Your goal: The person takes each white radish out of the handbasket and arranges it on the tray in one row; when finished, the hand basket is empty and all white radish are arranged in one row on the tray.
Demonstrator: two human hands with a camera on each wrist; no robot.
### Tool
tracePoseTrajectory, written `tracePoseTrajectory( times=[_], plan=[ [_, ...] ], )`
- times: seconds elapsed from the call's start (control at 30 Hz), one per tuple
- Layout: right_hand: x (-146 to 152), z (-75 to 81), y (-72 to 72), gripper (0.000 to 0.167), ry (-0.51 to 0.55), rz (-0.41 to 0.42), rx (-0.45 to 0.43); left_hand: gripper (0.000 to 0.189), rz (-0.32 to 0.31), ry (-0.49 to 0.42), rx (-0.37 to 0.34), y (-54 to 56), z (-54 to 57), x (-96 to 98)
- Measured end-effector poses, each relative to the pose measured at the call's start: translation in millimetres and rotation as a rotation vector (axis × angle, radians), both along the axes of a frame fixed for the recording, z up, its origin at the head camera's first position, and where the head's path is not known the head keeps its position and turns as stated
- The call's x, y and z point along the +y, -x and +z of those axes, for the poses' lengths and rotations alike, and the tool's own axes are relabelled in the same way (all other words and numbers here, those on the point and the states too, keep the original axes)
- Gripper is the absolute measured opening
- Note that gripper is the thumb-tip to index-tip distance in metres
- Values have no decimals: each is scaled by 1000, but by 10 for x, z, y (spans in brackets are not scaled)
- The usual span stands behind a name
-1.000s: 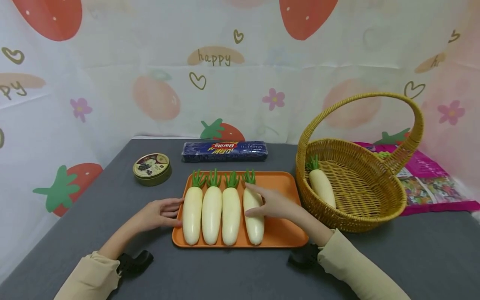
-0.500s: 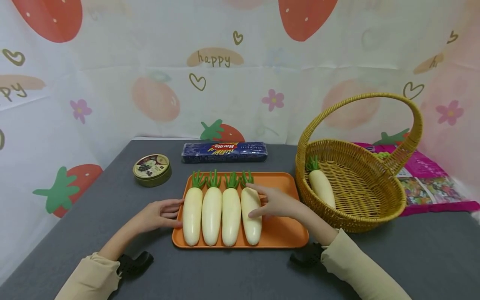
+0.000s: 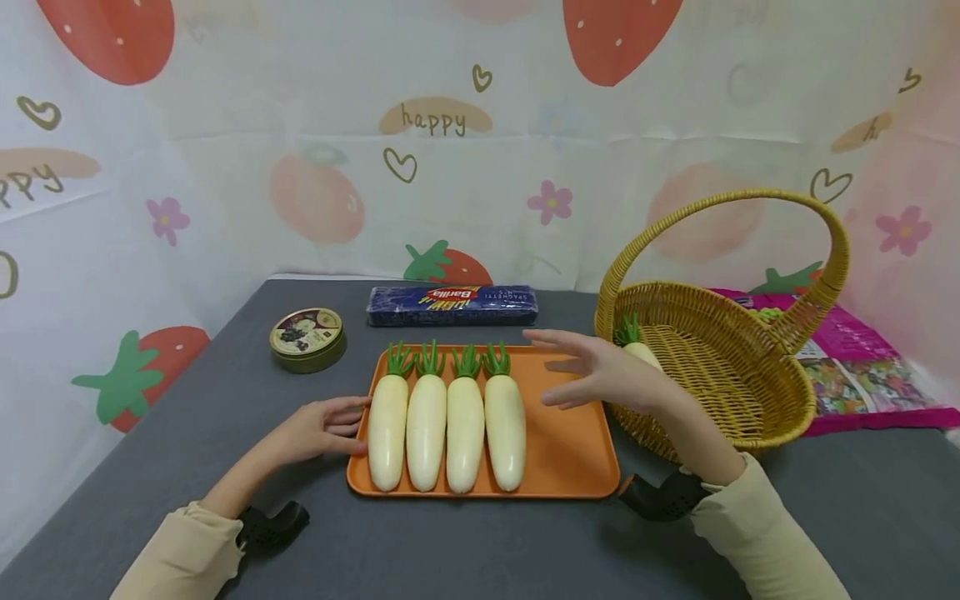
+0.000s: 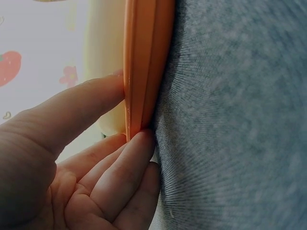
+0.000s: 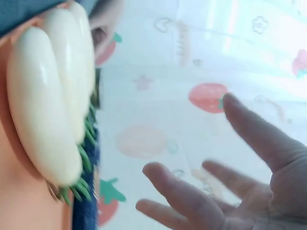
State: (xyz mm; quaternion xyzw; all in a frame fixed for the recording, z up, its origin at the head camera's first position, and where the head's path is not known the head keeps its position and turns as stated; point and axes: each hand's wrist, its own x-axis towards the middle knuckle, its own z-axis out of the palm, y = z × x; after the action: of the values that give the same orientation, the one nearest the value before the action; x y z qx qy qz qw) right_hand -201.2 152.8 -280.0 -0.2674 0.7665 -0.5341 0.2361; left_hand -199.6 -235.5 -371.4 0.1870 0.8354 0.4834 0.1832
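Observation:
Several white radishes (image 3: 465, 433) with green tops lie side by side on an orange tray (image 3: 570, 454). My left hand (image 3: 321, 429) holds the tray's left edge. In the left wrist view the thumb (image 4: 96, 93) lies at the top of the rim and bent fingers (image 4: 122, 177) meet the outer wall. My right hand (image 3: 600, 371) is raised over the tray's right part, fingers spread and holding nothing. The rightmost radish (image 3: 506, 433) lies a little left of it. In the right wrist view that hand (image 5: 230, 187) is apart from the radishes (image 5: 41, 105).
A wicker basket (image 3: 723, 417) with a tall handle stands at the right, one radish (image 3: 642, 353) inside, partly hidden by my right hand. Behind it lies a pink bag (image 3: 855, 350). A spaghetti pack (image 3: 452, 307) lies beyond the tray; a round tin (image 3: 307, 340) sits at the left.
My right hand shifted the rightmost radish slightly left towards the others, then let go and lifted away to the right. My left hand has stayed at the tray's edge.

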Motion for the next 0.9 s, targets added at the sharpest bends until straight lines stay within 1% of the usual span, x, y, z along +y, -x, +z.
tracePoseTrajectory(
  times=[0.03,0.13,0.23,0.33,0.43,0.53,0.6,0.67,0.8,0.9],
  plan=[
    [48,48,0,73,7,15,1,74,1,-1,1,2,-1,-3],
    [198,183,23,68,-27,33,22,74,-3,-5,0,9,-13,-15],
    [383,326,68,63,-83,21,45,74,-9,-7,-3,15,-33,-25],
    [601,451,150,58,-125,5,59,74,-6,-4,4,19,-41,-31],
    [839,526,258,53,-142,-13,31,74,-3,-3,12,19,-38,-29],
    [1058,535,363,49,-131,-43,11,73,5,0,12,16,-33,-25],
    [1167,504,419,47,-121,-64,26,74,10,5,11,17,-33,-26],
    [1246,454,461,46,-133,-86,54,74,17,4,10,19,-37,-23],
    [1298,332,510,50,-218,-128,140,73,16,7,17,21,-39,-23],
    [1256,266,555,54,-299,-137,203,73,13,9,25,17,-35,-27]
  ],
)
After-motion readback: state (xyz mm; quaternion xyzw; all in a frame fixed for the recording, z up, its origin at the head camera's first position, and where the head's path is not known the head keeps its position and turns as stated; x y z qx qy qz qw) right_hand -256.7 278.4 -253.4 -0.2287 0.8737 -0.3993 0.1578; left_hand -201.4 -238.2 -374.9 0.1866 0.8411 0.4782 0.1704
